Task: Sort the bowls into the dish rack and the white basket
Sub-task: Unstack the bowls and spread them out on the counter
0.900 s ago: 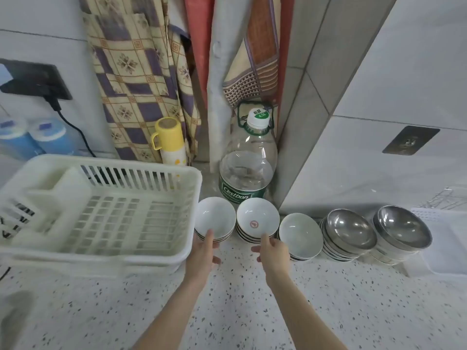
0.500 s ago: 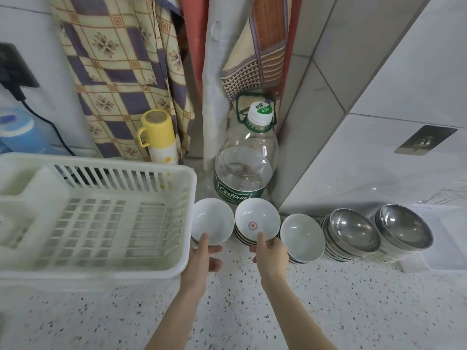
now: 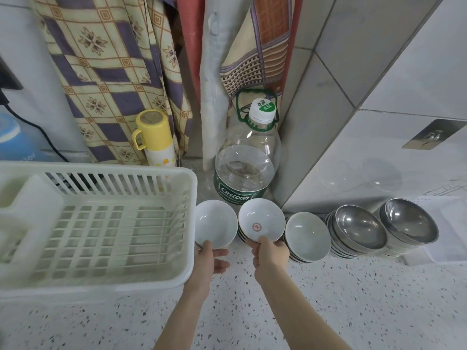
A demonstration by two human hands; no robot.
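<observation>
Three stacks of white ceramic bowls stand in a row on the speckled counter. My left hand grips the near rim of the top bowl of the left stack, thumb on the rim. My right hand pinches the near rim of the top bowl with a red mark on the middle stack, and that bowl tilts up off the pile. The third white stack stands untouched to the right. Two stacks of steel bowls follow. The cream dish rack sits at the left. A white basket shows partly at the far right.
A large clear water bottle stands right behind the white bowls. A yellow-lidded flask is behind the rack, with hanging cloths above. A tiled wall corner juts out behind the steel bowls. A blue container and a black cable sit far left.
Both hands have closed on the rims of the top bowls. The right hand's bowl has tipped up off its stack. The view has shifted a little to the right.
</observation>
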